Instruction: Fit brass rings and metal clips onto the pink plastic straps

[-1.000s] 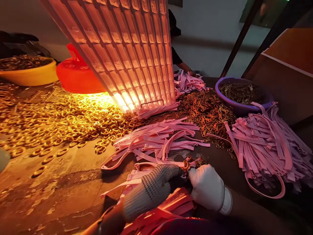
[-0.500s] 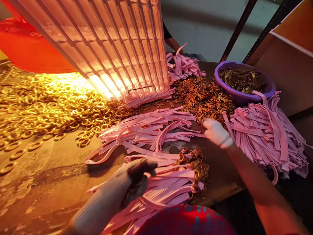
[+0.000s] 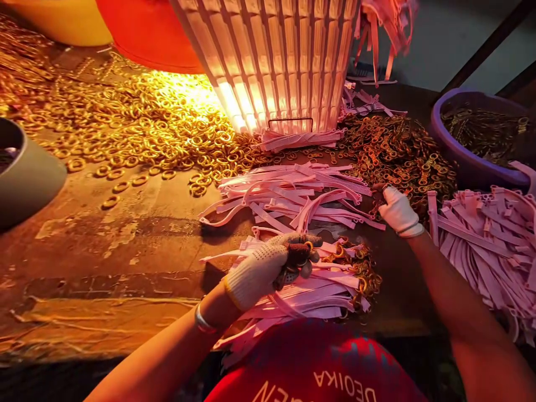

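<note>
My left hand, in a white dotted glove, is curled shut with a small gold ring at its fingertips. It rests on a stack of pink straps whose ends carry metal rings and clasps. My right hand, in a plain white glove, reaches out to the edge of a heap of bronze clasps with its fingers closed; whatever they pinch is hidden. Loose pink straps lie between the two hands.
A large ribbed lamp shade glows at the back. Gold rings cover the table's left. A purple bowl of clasps and more pink straps lie right. A grey bowl sits far left; red and yellow basins behind.
My hands have parted: the right one reached out from the strap stack to the clasp heap, and the left one stayed on the stack. The view has tilted down and shifted left.
</note>
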Motion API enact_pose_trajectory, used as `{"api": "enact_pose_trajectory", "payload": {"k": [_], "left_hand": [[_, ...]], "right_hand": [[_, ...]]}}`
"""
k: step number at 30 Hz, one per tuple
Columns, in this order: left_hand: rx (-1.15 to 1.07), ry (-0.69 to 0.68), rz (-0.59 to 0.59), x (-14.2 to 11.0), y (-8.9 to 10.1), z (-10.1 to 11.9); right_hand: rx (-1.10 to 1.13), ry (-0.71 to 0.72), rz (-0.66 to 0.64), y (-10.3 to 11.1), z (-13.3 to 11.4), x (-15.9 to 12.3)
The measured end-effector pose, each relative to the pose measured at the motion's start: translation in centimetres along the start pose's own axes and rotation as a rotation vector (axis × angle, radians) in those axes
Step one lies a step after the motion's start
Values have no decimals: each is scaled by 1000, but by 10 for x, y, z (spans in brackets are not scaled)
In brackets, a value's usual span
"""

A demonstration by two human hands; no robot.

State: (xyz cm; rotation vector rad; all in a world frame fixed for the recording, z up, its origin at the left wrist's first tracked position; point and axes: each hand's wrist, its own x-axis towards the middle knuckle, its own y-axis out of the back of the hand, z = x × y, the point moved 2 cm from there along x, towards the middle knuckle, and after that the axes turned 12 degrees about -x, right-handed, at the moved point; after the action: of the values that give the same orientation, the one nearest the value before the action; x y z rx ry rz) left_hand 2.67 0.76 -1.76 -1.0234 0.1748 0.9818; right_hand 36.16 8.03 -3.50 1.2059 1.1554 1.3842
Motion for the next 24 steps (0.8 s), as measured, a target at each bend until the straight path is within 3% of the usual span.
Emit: {"api": "enact_pose_trajectory", "payload": {"k": [2,4,7,10,17,21,24], "left_hand": [[73,-52,21,1,-2,-3],[186,-94,41,1,-6,-4],[328,-123,49,-2,-15,-7],[334,-141,38,-7,-22,-14],[308,-199,42,-20,-29,-35],[271,-291,96,-22,-34,-39],[296,-281,64,-20,-34,-39]], "right_hand": [[371,67,50,11,-29,-24],[602,110,33,26,-62,-53],[742,83,-26,47,-107,-90],[771,124,-49,61,-138,-113],[795,147,87,67,-155,-138],[830,126,73,67,-158,-146],[702,140,142,65,-160,-149]]}}
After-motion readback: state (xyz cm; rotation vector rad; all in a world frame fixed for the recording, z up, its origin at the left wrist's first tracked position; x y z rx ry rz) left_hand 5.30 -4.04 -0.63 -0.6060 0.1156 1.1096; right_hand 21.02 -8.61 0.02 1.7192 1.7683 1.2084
